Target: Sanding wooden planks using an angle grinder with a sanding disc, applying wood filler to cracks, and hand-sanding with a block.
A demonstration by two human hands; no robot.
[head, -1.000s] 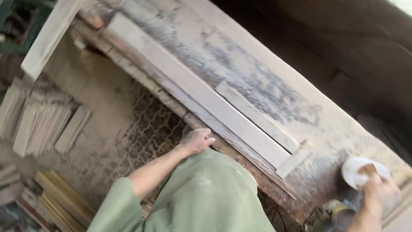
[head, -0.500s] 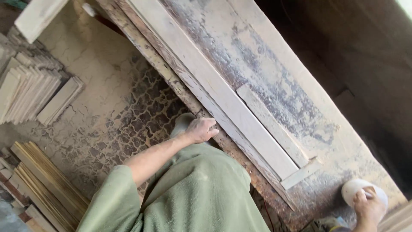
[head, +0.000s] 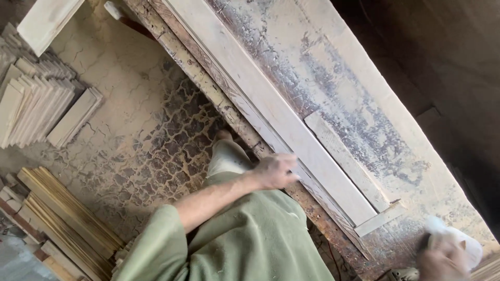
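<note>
I stand at a worn, dust-covered workbench (head: pixel 333 57) that runs from the top left to the bottom right. A long pale wooden board (head: pixel 271 109) lies along its near side, with a shorter strip (head: pixel 346 161) beside it and a small cross piece (head: pixel 379 218) at their ends. My left hand (head: pixel 275 171) rests on the bench's near edge by the long board, fingers curled, holding nothing I can see. My right hand (head: pixel 442 257) at the bottom right grips a white cup-shaped container (head: pixel 461 240), blurred by motion.
Short pale boards (head: pixel 36 104) are stacked on the sawdust-covered patterned floor (head: pixel 156 135) at the left. Yellowish strips (head: pixel 62 218) lie in a pile at the bottom left. A plank (head: pixel 47 21) crosses the top left corner. Dark ground lies beyond the bench's far edge.
My left hand slid right along the bench's edge. My right hand with the white container moved lower toward the bottom right. The view shifted slightly.
</note>
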